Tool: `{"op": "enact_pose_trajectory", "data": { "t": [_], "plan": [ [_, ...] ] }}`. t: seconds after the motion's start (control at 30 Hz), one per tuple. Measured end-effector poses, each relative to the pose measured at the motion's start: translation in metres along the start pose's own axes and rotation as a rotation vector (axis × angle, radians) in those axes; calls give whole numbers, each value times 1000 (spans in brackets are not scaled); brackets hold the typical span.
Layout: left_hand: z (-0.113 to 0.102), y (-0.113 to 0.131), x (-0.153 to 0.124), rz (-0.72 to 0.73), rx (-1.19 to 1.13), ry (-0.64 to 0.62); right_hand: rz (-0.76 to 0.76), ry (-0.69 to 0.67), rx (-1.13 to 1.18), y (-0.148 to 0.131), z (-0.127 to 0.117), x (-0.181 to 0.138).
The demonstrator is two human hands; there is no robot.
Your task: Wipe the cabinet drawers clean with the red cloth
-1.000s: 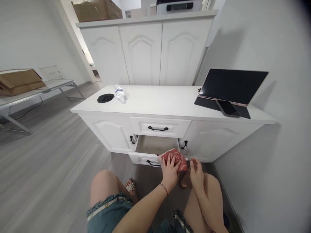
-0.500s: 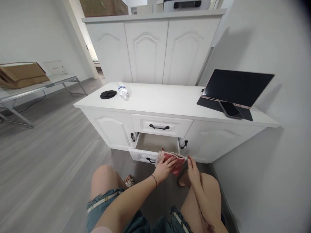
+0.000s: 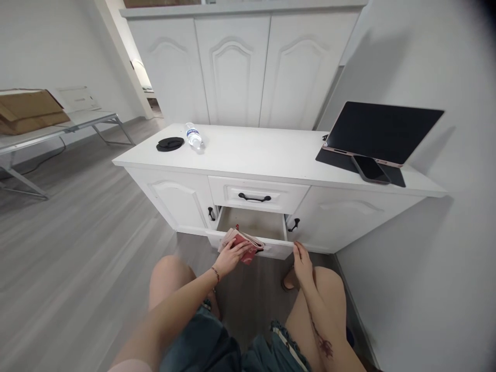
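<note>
My left hand [image 3: 231,256] holds a folded red and white cloth [image 3: 248,254] against the front of the lower drawer [image 3: 277,249]. Part of the cloth lies over the drawer's top edge, and some of its underside is hidden. That drawer stands pulled out, with its pale inner floor showing. At the right end of the drawer front, my right hand [image 3: 303,260] has its fingers together, gripping the corner. A black drawer handle [image 3: 259,251] shows partly beside the cloth.
Above is a closed drawer [image 3: 258,195] in the white cabinet. On the cabinet top are a plastic bottle [image 3: 193,136], a black flat object [image 3: 170,144], a tablet [image 3: 383,130] and a phone [image 3: 371,169]. A cardboard box [image 3: 31,111] sits on a folding table at left.
My left hand and the cloth have moved left along the drawer front. My right hand stays near the drawer's right corner. The view has tipped slightly downward.
</note>
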State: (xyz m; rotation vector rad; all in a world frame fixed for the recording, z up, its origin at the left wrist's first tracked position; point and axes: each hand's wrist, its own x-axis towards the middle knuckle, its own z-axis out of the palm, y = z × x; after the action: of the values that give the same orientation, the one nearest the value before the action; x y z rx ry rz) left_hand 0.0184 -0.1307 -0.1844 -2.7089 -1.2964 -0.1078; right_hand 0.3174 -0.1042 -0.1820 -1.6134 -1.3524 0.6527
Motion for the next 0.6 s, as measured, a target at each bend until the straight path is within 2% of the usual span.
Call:
{"op": "enact_pose_trajectory", "data": {
  "t": [0.13,0.4,0.6],
  "plan": [
    [4,-13,-22,-94,-80,-26,5,36,7,-1,2,1],
    [16,-30,-59,-539,-229,-3,22,54,9,-7,5,-2],
    [17,-11,-58,-833,-353,187,27,69,24,-11,5,-4]
  ]
}}
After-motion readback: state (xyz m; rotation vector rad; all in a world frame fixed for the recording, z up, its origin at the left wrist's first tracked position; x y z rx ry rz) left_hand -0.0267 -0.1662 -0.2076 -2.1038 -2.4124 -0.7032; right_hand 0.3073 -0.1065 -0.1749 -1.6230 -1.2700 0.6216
